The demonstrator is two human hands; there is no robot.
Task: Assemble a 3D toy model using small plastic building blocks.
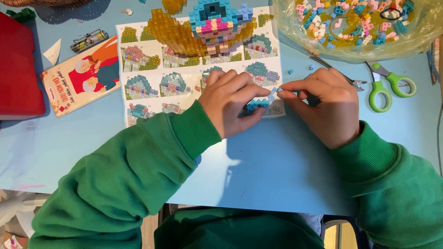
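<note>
- Left hand (230, 103) curled closed, fingers and thumb pinching a small blue brick assembly (260, 102) from its left side.
- Right hand (325, 108) also closed, its fingertips (287, 86) pressed against the pale end of the same assembly; the two hands met over it, touching or nearly so.
- The assembly sat between the hands, held just above the lower right corner of an instruction sheet (152, 78); whether it touched the paper could not be told.
- The sheet lay on the light blue desk (277, 161), running from under the left hand out to its left and beyond it.
- Beyond both hands, on the far part of the sheet, stood a partly built brick model (207, 25), yellow translucent with a teal and pink top.
- Beyond the right hand lay a clear bag of loose bricks (355, 23), mixed colours.
- Just right of the right hand: green-handled scissors (387, 85); metal tweezers (337, 71) lay between the bag and that hand, partly behind its knuckles.
- Well left of the left hand: a small illustrated book (85, 76) and, further left, a red case (18, 69).
- Both forearms were in green sleeves (138, 170).
</note>
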